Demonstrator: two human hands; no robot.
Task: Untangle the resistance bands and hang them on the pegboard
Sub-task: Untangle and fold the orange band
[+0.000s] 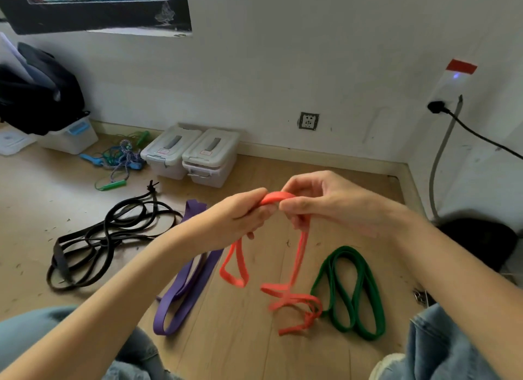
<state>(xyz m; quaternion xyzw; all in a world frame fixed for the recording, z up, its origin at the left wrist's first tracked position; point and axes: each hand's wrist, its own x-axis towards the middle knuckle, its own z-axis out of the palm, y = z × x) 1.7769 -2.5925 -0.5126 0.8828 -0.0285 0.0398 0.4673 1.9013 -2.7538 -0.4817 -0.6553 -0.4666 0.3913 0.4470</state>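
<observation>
- Right now both hands hold the flat orange-red rubber resistance band (276, 197) up over the wooden floor (240, 337): the left hand (237, 215) grips one end of its short arched top, the right hand (319, 201) pinches the other.
- From the hands it hangs down toward the person; its knotted tail (297, 309) lies below the right hand, which is nearer.
- Nearby lie a purple band (181, 303) and a green band (353, 292); no pegboard shows.

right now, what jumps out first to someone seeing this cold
The orange band stands out first: both hands, left hand and right hand, hold it up mid-frame, its tail trailing in a tangle to the floor. The purple band lies left of it, the green band right, and a black band tangle farther left.
</observation>
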